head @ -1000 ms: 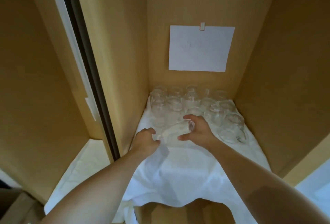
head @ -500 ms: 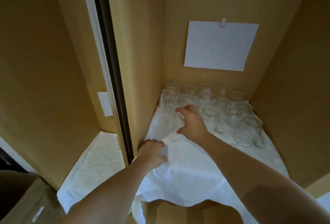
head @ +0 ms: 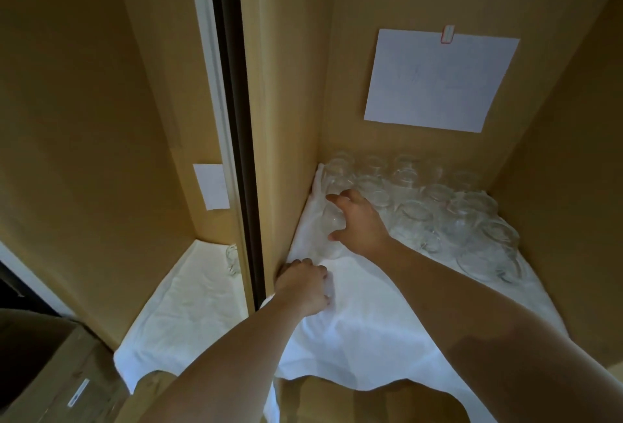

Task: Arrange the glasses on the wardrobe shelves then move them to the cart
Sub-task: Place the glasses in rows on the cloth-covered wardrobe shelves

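Right hand (head: 362,220) extended, fingers curled in grasp; left hand (head: 303,284) fisted, knuckles up

clear glasses (head: 418,206) clustered upright at shelf (head: 371,338) back.

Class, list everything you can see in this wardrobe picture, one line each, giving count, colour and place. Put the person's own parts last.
Glasses: many, exact count unclear, clear; clustered at the back of the right shelf.
Held glass: one, clear; left edge of that cluster, near the divider.
Lone glass: one, clear; left shelf, partly hidden by the divider.
Cloths: two, white; one on the right shelf, one on the left shelf.
Paper sheet: one, white; clipped to the back wall.
Small label: one, white; left compartment wall.
Cardboard box: one, brown; bottom left.
Right hand: grips the held glass.
Left hand: curled, resting on the right cloth by the divider.
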`<state>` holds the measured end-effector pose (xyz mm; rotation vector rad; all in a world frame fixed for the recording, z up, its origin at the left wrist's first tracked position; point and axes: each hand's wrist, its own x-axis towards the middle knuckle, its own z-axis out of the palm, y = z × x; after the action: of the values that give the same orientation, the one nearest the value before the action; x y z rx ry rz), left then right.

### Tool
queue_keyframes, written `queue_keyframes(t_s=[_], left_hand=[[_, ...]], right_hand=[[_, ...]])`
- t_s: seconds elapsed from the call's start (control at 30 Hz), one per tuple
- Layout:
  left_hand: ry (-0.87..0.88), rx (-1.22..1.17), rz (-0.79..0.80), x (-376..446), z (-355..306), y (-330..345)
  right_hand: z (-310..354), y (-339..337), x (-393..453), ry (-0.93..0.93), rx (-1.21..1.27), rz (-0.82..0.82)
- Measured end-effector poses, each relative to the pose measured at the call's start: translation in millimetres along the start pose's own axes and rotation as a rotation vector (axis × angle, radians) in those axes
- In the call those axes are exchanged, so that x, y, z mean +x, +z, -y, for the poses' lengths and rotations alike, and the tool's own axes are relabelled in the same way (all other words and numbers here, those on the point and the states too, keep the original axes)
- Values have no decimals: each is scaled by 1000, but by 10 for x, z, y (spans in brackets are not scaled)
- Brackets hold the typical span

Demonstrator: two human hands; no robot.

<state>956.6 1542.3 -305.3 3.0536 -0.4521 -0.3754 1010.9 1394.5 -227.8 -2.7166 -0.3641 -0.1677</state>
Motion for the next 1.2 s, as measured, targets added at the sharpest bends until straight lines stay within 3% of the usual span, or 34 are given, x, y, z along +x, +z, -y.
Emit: queue_keyframes(t_s=[0.43,0.9,1.2], left_hand=[[27,0,2,18,16,-5],[92,54,-30,67,67,85],[94,59,33,10,23,11]], right_hand=[[67,198,0,24,-34,81],[29,379,-559,225,78,-148],[-18,502,-1041,440,-3,-102]])
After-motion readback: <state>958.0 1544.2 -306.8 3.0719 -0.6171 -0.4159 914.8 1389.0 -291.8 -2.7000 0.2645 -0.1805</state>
